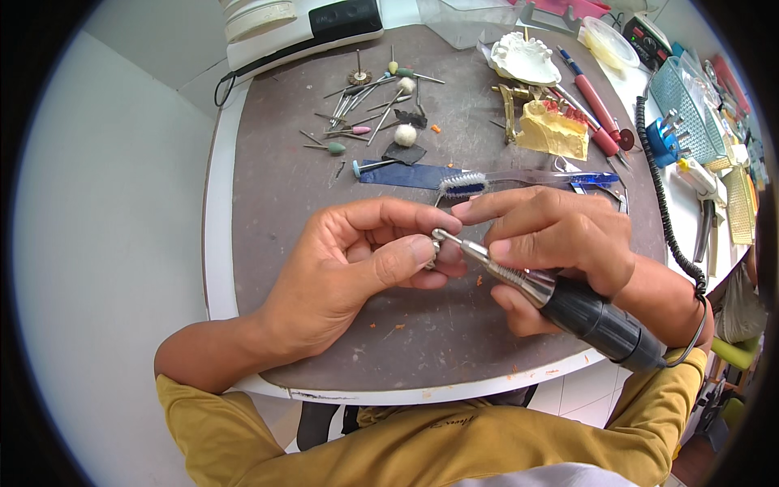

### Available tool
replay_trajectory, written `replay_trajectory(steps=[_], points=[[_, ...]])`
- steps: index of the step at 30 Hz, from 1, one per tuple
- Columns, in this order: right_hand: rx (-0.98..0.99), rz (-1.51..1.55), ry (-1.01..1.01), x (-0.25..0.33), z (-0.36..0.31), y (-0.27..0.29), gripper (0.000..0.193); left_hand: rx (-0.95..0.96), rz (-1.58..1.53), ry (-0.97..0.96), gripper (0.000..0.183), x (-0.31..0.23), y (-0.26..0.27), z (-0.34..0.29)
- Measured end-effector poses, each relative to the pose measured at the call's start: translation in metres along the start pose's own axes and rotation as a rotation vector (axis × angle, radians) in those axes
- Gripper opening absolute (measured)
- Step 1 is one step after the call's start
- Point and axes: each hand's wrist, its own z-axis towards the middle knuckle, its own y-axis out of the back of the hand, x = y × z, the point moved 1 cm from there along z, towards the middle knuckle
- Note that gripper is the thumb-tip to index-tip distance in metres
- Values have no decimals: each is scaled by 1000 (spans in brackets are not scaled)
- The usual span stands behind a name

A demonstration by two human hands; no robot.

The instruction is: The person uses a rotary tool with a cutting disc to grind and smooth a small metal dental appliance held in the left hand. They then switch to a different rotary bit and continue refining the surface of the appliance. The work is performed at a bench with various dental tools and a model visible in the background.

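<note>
My left hand (pixel 345 252) is closed, pinching a small silvery metal dental piece (pixel 432 261) between thumb and fingers; most of it is hidden. My right hand (pixel 572 235) is wrapped round a black and silver rotary handpiece (pixel 596 316), held slantwise with its tip toward the left. The rounded bur (pixel 441 234) at that tip is at the metal piece by my left thumb; whether they touch I cannot tell. Both index fingertips meet just above. From the handpiece's rear end, a coiled black cord (pixel 673 235) runs up the right side.
Several mounted burs and polishers (pixel 357 105) lie scattered at the back left. A toothbrush (pixel 519 180) lies across blue strip paper (pixel 406 174) beyond my hands. A white plaster model (pixel 523 58), a yellow dental model (pixel 553 134) and red-handled tools (pixel 596 105) occupy the back right.
</note>
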Motion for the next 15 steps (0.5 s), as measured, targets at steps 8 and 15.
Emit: replay_trajectory(steps=[8,15], points=[[3,-15,3,0,0,0,34,0,8,-8,27,1,1,0],[4,-20,-23,2,-1,3,36,-24,9,-25,25,2,1,0]])
